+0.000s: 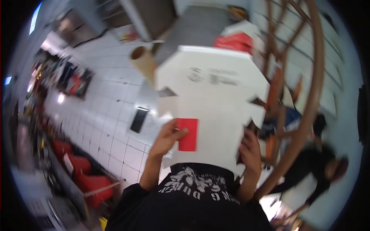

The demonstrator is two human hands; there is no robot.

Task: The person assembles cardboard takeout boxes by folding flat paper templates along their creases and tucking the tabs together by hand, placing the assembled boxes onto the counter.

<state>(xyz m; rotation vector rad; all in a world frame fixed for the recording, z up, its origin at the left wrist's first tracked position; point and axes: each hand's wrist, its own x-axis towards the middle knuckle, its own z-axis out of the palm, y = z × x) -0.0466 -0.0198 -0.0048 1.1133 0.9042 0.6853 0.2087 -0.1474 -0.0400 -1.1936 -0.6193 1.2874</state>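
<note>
Now, in the head view, the left hand (165, 137) pinches a red card (190, 138) on a white sheet (216, 106) near the black shirt (185, 210). The right hand (251, 151) grips the sheet's edge. The sheet looks mostly flat, not folded up.

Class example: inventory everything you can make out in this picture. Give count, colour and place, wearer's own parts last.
White sheet: one, white with dark print, centre
Red card: one, red, against the sheet's lower left
Phone-like slab: one, black, left of the sheet
Tube: one, tan, upper left of the sheet
Red item: one, red, beyond the sheet's top edge
Grey surface: one, grey, top centre
Brown frame: one, brown, right
Tiled floor: one, white, left
Clutter: uncountable, mixed colours, far left
Red seats: count unclear, red, lower left
Other person: one, dark clothing, lower right
Shirt: one, black, pale print, bottom
Left hand: one, bare, holding the card
Right hand: one, bare, at the sheet's right edge
</note>
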